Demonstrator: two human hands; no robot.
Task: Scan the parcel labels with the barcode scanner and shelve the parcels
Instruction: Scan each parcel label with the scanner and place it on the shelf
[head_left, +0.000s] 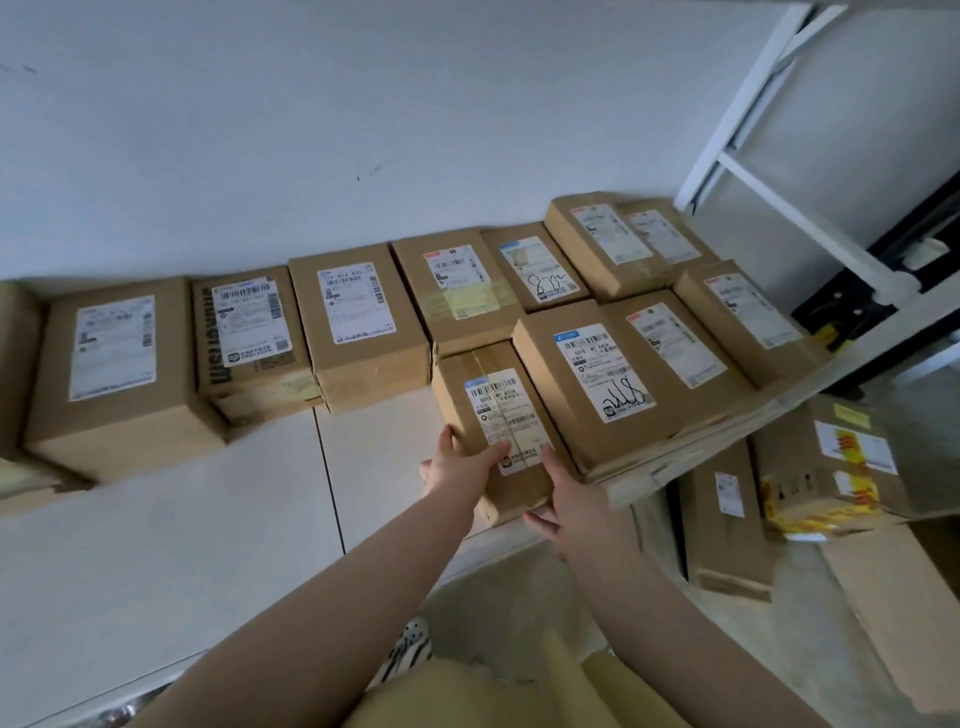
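A small cardboard parcel (493, 415) with a white barcode label lies on the white shelf (208, 519), its near end over the shelf's front edge. My left hand (457, 465) grips its near left corner, thumb on top. My right hand (566, 499) holds its near right corner, thumb up along the side. The parcel touches a larger labelled parcel (597, 384) on its right. No barcode scanner is in view.
Several labelled cardboard parcels (358, 322) stand in a row along the back wall and at the right of the shelf. Below the shelf, on the floor, stand a tall parcel (727, 519) and a yellow-taped box (826, 473). A white shelf frame (779, 171) rises at right.
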